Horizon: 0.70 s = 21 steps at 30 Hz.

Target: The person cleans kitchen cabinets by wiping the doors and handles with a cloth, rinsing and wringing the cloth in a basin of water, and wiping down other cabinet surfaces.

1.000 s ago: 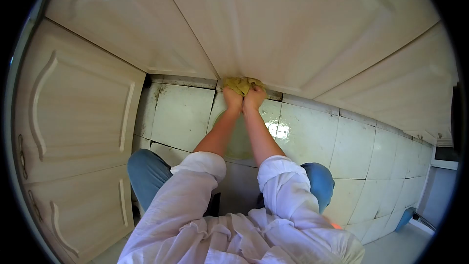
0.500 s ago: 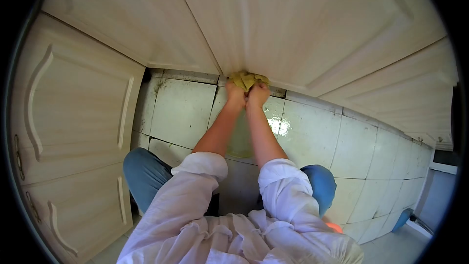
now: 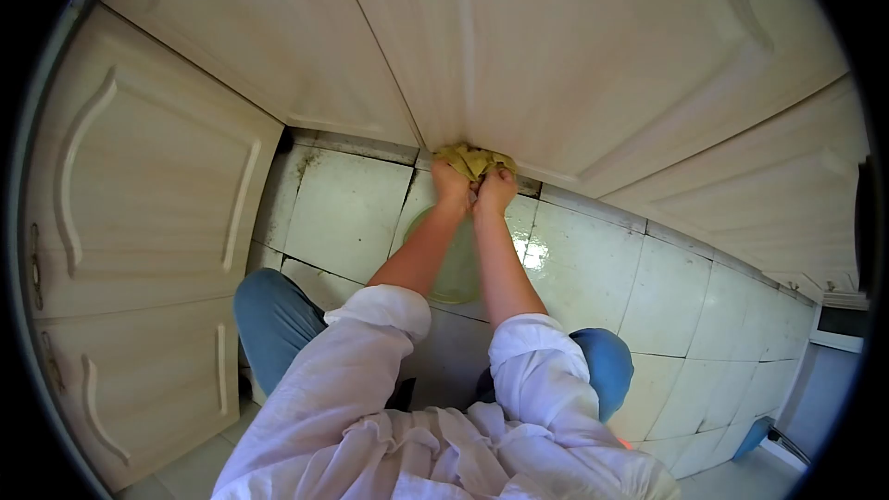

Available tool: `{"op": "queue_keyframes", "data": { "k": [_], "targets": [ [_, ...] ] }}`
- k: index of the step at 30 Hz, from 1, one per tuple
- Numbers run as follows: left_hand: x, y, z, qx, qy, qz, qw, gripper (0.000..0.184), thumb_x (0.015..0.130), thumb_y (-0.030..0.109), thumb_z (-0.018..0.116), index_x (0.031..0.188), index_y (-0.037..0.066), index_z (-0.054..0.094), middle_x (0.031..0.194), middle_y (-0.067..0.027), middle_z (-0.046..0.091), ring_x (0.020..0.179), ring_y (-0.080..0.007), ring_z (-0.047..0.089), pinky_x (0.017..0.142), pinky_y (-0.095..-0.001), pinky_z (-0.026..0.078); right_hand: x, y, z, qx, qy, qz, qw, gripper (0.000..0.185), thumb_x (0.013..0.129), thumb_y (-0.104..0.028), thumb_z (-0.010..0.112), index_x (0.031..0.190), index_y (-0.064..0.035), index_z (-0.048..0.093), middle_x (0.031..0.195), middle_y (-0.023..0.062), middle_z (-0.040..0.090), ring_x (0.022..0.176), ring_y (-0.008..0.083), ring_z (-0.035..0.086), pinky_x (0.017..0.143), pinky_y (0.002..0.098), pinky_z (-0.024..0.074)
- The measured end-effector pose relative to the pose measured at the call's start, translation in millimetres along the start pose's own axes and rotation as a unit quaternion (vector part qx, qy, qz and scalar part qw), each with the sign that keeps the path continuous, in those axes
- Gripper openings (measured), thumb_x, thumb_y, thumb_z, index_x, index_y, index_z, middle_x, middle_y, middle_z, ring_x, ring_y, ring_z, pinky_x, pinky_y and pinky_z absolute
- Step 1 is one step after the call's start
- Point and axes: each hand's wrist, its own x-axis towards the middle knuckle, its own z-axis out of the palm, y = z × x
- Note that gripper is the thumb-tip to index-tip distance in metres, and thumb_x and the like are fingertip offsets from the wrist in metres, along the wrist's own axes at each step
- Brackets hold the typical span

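Note:
A crumpled yellow-green cloth (image 3: 472, 161) is bunched at the lower edge of the pale wooden cabinet door (image 3: 519, 56). My left hand (image 3: 451, 183) is closed on the cloth's left side. Close beside it, my right hand (image 3: 496, 189) grips the right side, with the fingers partly hidden. Below my wrists, a pale greenish, see-through round basin (image 3: 456, 268) shows between and around my forearms. What the basin holds is hard to make out.
White floor tiles (image 3: 347, 213) with dark, dirty joints run along the cabinet base. More cabinet doors (image 3: 157, 185) stand on the left. My bent knees (image 3: 278, 324) frame the spot on both sides. A blue object (image 3: 755, 438) lies at the far right.
Both hands, still on the cloth, have shifted slightly down and right in view. More of the basin shows around my forearms. The camera has tilted a little.

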Motion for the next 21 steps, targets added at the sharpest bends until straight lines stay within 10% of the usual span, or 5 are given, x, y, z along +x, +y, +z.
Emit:
{"op": "queue_keyframes", "data": {
  "k": [13,21],
  "targets": [
    [17.3,-14.7,-8.1,-0.040,0.051,0.044,0.997,0.011,0.083,-0.007,0.055,0.092,-0.007,0.061,0.088,-0.0085,0.063,0.074,-0.0157,0.059,0.062,-0.0316,0.050,-3.5,-9.6,3.9,0.065,-0.047,0.103,0.991,0.004,0.086,0.000,0.053,0.082,0.0020,0.052,0.077,0.0101,0.058,0.054,0.0177,0.057,0.044,0.0305,0.0494],
    [10.7,-21.4,-6.2,-0.009,-0.084,-0.141,0.986,0.024,0.088,0.013,0.060,0.106,-0.002,0.058,0.095,-0.0094,0.064,0.078,-0.0200,0.065,0.058,-0.0345,0.055,27.8,15.3,-18.6,-0.077,0.009,-0.029,0.997,0.009,0.085,0.001,0.053,0.076,0.0031,0.054,0.071,0.0087,0.058,0.051,0.0155,0.055,0.041,0.0290,0.0448]
  ]
}}
